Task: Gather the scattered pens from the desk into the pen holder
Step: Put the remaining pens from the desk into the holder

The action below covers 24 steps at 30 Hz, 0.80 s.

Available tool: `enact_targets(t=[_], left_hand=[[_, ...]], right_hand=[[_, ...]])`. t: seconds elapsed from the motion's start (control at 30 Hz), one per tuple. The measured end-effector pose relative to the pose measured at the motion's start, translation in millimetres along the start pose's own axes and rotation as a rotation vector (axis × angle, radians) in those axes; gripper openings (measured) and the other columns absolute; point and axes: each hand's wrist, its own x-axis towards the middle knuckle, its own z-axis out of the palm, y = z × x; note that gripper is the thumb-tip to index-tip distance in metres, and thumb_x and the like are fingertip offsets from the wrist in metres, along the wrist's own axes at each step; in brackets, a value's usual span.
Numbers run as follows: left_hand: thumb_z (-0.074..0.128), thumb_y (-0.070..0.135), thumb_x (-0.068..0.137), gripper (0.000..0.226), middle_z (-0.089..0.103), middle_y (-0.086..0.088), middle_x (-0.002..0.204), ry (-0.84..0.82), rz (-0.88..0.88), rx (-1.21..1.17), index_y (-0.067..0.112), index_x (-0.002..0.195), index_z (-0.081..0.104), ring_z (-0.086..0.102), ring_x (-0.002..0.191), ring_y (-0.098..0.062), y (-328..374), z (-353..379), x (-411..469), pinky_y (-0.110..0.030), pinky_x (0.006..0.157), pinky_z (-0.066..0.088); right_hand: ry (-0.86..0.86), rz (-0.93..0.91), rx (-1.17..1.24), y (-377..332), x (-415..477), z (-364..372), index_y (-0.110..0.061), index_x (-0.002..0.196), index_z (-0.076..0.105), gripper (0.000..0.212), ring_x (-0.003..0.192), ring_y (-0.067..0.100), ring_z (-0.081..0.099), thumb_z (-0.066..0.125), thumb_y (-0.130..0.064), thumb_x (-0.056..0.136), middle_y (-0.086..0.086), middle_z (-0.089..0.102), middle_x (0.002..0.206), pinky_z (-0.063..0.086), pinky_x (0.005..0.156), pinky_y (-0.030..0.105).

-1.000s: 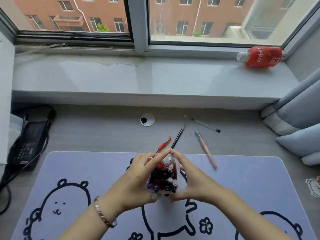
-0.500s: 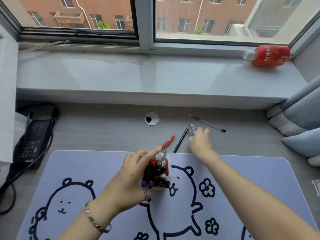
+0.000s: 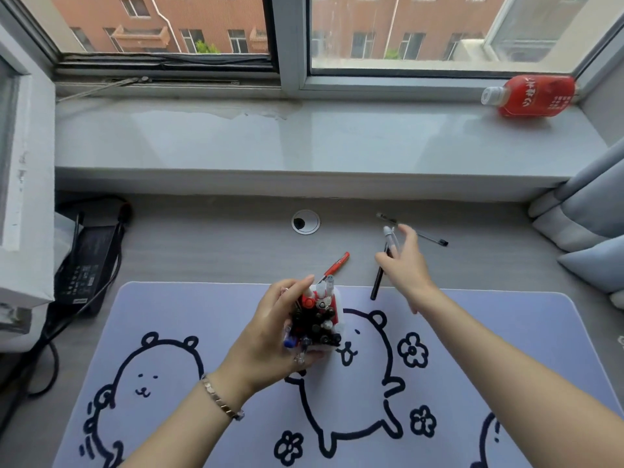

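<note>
Half a second ago the right hand (image 3: 403,265) was flat on the pale pen with the clear cap (image 3: 391,240) on the grey wooden desk (image 3: 209,244). Now that pen is off the desk, pinched in the right fingers, its capped end pointing to the far side. A second ago it lay slanted at the far edge of the mat.

The left hand (image 3: 270,336) is wrapped around the white and red pen holder full of pens (image 3: 319,319), as before, fingers closed on its left side. The holder sits on the light purple desk mat with bear drawings (image 3: 175,319), near the mat's far edge.

Three pens have not moved. The red pen (image 3: 334,263) lies just past the holder. The thin black pen (image 3: 377,282) lies right of it, its near tip over the mat's far edge. The clear pen with a black tip (image 3: 429,236) lies farther off, partly behind the right hand.

There is bare desk between the red pen and the round cable hole (image 3: 305,222), and bare mat to the right
</note>
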Motion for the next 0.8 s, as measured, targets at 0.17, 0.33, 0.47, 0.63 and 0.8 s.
enact_targets(t=[0.17, 0.33, 0.47, 0.63, 0.8], left_hand=[[0.074, 0.034, 0.060, 0.091, 0.034, 0.029, 0.124, 0.056, 0.009, -0.091, 0.054, 0.131, 0.022, 0.038, 0.119, 0.007, 4.7, 6.8, -12.3, -0.004, 0.096, 0.033], [0.070, 0.041, 0.059, 0.085, 0.033, 0.016, 0.128, -0.005, -0.028, -0.057, 0.055, 0.128, 0.022, 0.035, 0.118, 0.010, 8.6, 14.1, -17.0, -0.003, 0.094, 0.033], [0.072, 0.057, 0.052, 0.096, 0.017, 0.007, 0.146, 0.031, -0.037, 0.157, 0.044, 0.133, 0.022, 0.028, 0.133, -0.012, 18.7, 12.8, -17.9, -0.033, 0.105, 0.033], [0.065, 0.063, 0.061, 0.084, 0.038, 0.001, 0.143, 0.118, 0.072, 0.375, 0.037, 0.134, 0.034, 0.032, 0.137, -0.029, 37.3, 25.9, -5.0, -0.060, 0.101, 0.037], [0.061, 0.038, 0.075, 0.025, 0.062, -0.004, 0.105, 0.212, 0.024, 0.246, 0.014, 0.080, 0.069, 0.049, 0.099, -0.015, 39.3, 34.2, 3.7, -0.035, 0.085, 0.048]], right_hand=[[-0.007, -0.231, 0.150, 9.6, -58.6, -33.3, -0.041, 0.122, 0.035, 0.056, 0.061, 0.019, 0.038, 0.052, -0.003, 0.085, 0.003, 0.040, 0.069, 0.038, 0.059, 0.031], [0.054, -0.341, 0.298, 18.8, -104.2, -41.6, -0.052, 0.104, 0.031, 0.064, 0.067, 0.007, 0.057, 0.058, 0.003, 0.084, 0.001, 0.058, 0.079, 0.049, 0.063, 0.018], [0.130, -0.448, 0.367, 29.0, -121.2, -33.4, -0.047, 0.103, 0.031, 0.065, 0.063, 0.006, 0.057, 0.058, 0.008, 0.082, 0.005, 0.060, 0.083, 0.047, 0.055, 0.012], [0.176, -0.606, 0.407, 22.0, -129.4, -21.8, -0.055, 0.101, 0.033, 0.054, 0.070, 0.009, 0.062, 0.064, -0.016, 0.079, -0.002, 0.063, 0.083, 0.047, 0.053, 0.016], [0.159, -0.668, 0.422, 14.7, -127.1, -10.7, -0.051, 0.100, 0.036, 0.043, 0.075, 0.010, 0.066, 0.062, -0.027, 0.077, -0.008, 0.066, 0.080, 0.050, 0.055, 0.021]])
